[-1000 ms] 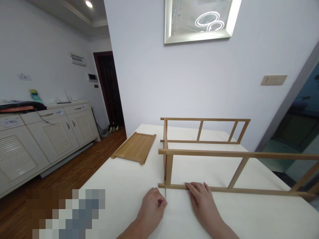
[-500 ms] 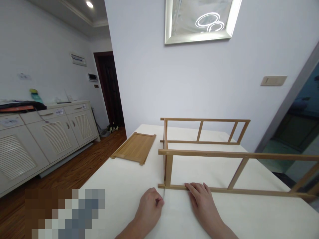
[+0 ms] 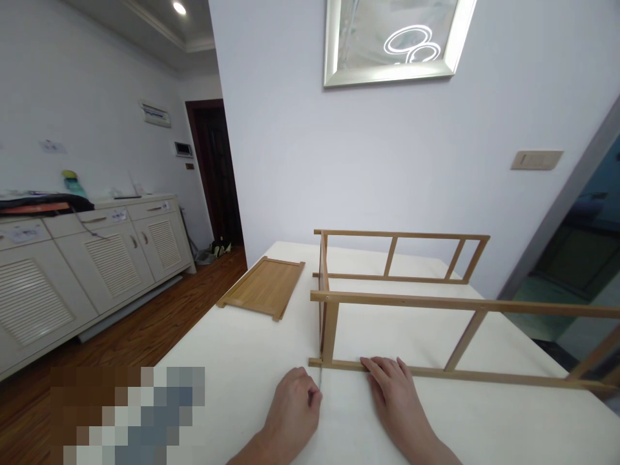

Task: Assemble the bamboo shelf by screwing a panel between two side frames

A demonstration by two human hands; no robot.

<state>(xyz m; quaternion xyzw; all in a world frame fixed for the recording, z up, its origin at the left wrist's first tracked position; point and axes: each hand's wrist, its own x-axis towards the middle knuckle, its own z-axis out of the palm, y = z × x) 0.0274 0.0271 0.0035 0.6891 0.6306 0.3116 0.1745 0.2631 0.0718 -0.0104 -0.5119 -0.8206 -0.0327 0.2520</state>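
A wooden frame [image 3: 407, 300] with two ladder-like sides stands on edge, joined at its left end by a slatted or flat crosspiece [image 3: 323, 284]. Close to the near lower corner, my left hand [image 3: 294, 410] is closed in a pinch on a thin metal hex key [image 3: 320, 378], only a slim shaft of which shows. The shaft's far tip meets the end of the lower rail [image 3: 436, 373]. My right hand [image 3: 391, 394] rests with its fingers stretched over that rail, to the right of the corner post [image 3: 330, 332], holding nothing.
A flat wooden panel [image 3: 264, 287] lies at the left of the white table [image 3: 232, 361]. Beyond the table is a wall with a framed picture [image 3: 397, 74]. A white cabinet [image 3: 111, 252] stands across the floor at left.
The whole view has shifted slightly to the right. My left hand has turned a little about the hex key; my right hand keeps its place on the rail.
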